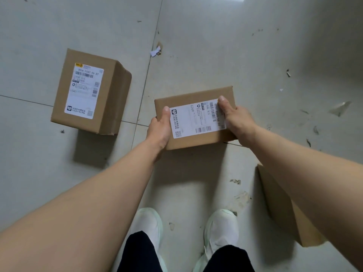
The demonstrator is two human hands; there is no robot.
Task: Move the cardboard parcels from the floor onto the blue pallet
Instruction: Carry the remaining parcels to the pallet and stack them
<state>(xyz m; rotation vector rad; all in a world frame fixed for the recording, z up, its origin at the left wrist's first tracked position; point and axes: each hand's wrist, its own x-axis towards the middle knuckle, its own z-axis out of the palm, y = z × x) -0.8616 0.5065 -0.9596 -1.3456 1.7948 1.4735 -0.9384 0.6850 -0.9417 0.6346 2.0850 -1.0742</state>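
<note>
Both hands are clamping a small parcel (188, 100) by its short ends. The left hand (159, 130) is curling round the left end with the thumb lying flat on top. The right hand (235, 122) is doing the same on the right end, with its thumb pressing on the edge of the shipping label (198, 118). The other fingers are going down the sides and out of sight.

The small parcel is a low, flat box of plain brown cardboard with crisp corners. The label is smooth white paper with barcodes, sitting a bit skewed. The box is right between the hands, out in front of the feet, and honestly I can't tell if it's resting on the floor (216, 46) or just off it.

Off to the left of the left hand, well apart, a bigger parcel (110, 99) is sitting on the floor. It's chunkier and taller, same matte cardboard, with its own white label facing up. Under the right forearm a third parcel (282, 209) is poking out, mostly hidden.

The floor is pale grey glossy tile with dark grout lines, and it's looking scuffed and speckled. A torn paper scrap (155, 51) is lying on it, beyond the hands. Near the bottom edge, white shoes (147, 222) and dark trousers (137, 252) are showing.
</note>
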